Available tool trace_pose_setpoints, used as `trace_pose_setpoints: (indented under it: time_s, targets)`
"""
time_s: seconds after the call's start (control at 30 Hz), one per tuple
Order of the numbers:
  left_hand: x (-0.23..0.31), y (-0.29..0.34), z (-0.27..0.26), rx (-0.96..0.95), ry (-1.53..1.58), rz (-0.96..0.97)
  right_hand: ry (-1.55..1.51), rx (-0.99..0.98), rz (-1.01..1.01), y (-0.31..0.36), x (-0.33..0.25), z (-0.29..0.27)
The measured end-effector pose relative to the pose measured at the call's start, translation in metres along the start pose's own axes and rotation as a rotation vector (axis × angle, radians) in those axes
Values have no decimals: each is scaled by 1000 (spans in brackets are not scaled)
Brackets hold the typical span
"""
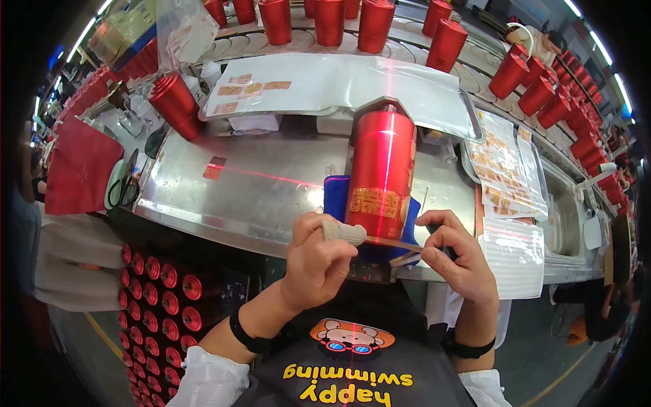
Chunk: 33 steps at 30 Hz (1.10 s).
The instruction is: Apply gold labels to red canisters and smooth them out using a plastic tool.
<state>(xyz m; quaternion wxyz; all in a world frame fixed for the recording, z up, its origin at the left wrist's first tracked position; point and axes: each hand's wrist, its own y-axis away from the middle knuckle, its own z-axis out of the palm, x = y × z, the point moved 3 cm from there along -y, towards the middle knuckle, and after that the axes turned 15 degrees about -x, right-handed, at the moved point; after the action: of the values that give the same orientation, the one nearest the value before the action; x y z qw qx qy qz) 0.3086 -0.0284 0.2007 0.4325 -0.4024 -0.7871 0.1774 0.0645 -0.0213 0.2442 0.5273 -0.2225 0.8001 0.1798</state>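
Observation:
A red metal canister (381, 166) with a gold pattern lies on a blue cloth (336, 193), its near end toward me. My left hand (317, 261) is beside that near end, fingers curled, with a pale knitted finger cover (344, 233) on one finger. Between this covered fingertip and my right hand (461, 261) runs a thin, flat, light brown strip (395, 243), in front of the canister's lower end. My right thumb and a finger pinch the strip's right end. Whether the left fingers also grip something is hidden.
Behind the canister lies a white sheet with gold decals (291, 85); more decal sheets (505, 163) lie at right. Red canisters (376, 27) line the conveyor beyond. Another red canister (176, 105) leans at left near scissors (122, 190). Red-ended cylinders (163, 292) are stacked below the bench.

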Motion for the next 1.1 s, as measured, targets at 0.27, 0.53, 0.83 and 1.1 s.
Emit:
trace_pose_setpoints:
  time_s: [0.27,0.53,0.83,1.1]
  targets:
    - [9,-10,2,-123,-264,239,-162,-48,-19,12,11,-4]
    - [4,-25,2,-234,-386,396,-153,-21,-38,10,14,-7]
    - [-5,-31,10,-244,-429,484,-157,-1,-17,2,17,-4]
    - [-1,-20,12,-189,-344,443,-151,-6,4,6,25,-4]
